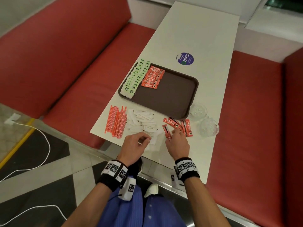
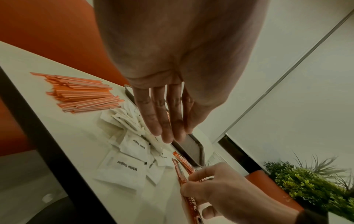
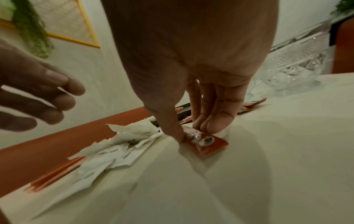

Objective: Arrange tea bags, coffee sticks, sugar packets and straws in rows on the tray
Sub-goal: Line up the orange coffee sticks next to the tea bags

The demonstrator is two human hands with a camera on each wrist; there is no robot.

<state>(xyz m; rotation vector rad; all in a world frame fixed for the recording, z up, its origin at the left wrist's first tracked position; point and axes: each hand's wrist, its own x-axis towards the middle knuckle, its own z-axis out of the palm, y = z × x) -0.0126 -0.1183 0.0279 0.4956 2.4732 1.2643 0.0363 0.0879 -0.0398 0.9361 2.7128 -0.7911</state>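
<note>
A brown tray (image 1: 173, 97) lies on the white table. Two rows of green tea bags (image 1: 136, 77) fill its left side, with a row of red coffee sticks (image 1: 152, 77) beside them. In front of the tray lie orange straws (image 1: 116, 122), a heap of white sugar packets (image 1: 142, 120) and several loose coffee sticks (image 1: 182, 126). My right hand (image 3: 193, 130) pinches one coffee stick (image 3: 208, 143) against the table between thumb and fingers. Over the near sugar packets (image 2: 126, 165) hovers my left hand (image 2: 166, 121), fingers straight, holding nothing.
Two clear glass bowls (image 1: 198, 110) (image 1: 209, 128) stand right of the loose sticks. A round blue sticker (image 1: 185, 58) lies beyond the tray. Red bench seats (image 1: 246, 128) flank the table; its near edge is just below my hands.
</note>
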